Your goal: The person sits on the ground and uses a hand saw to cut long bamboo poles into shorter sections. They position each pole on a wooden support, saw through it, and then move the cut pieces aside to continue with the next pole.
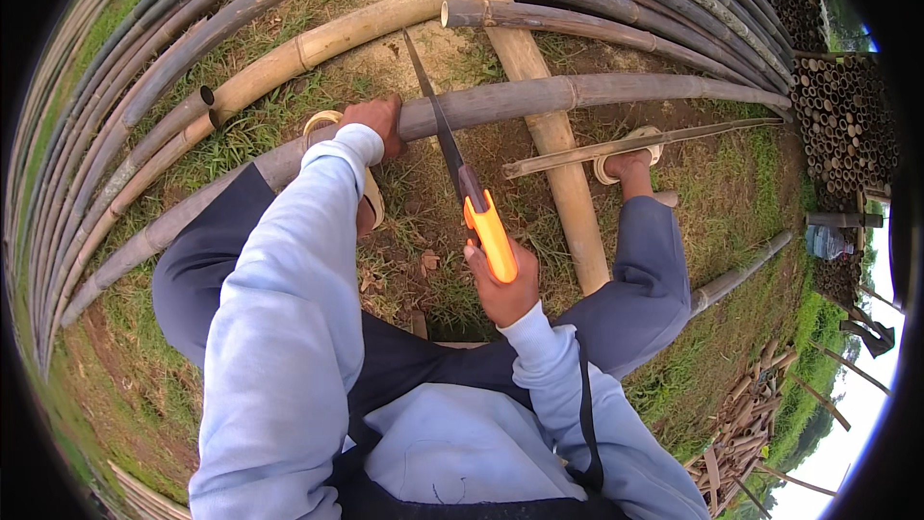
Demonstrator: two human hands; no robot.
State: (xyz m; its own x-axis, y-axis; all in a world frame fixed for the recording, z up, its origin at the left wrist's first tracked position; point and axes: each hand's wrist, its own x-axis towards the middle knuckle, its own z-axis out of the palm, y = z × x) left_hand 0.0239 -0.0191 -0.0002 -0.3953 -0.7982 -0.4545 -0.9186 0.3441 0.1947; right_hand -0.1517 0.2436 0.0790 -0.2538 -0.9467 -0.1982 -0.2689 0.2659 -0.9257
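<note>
A long grey-brown bamboo pole (481,106) lies crosswise in front of me, passing over a thicker tan pole (547,140) that runs away from me. My left hand (378,122) is closed around the crosswise pole, left of the saw. In my right hand (508,286) is the orange handle of a handsaw (445,140). Its dark blade reaches forward across the pole just right of my left hand, its tip beyond the pole. Whether the teeth have entered the bamboo I cannot make out.
Several bamboo poles (318,43) lie along the far and left sides. A thin split strip (616,151) crosses the tan pole near my right foot (630,169). Cut bamboo ends (847,120) are stacked at far right; offcuts (746,424) are heaped at lower right.
</note>
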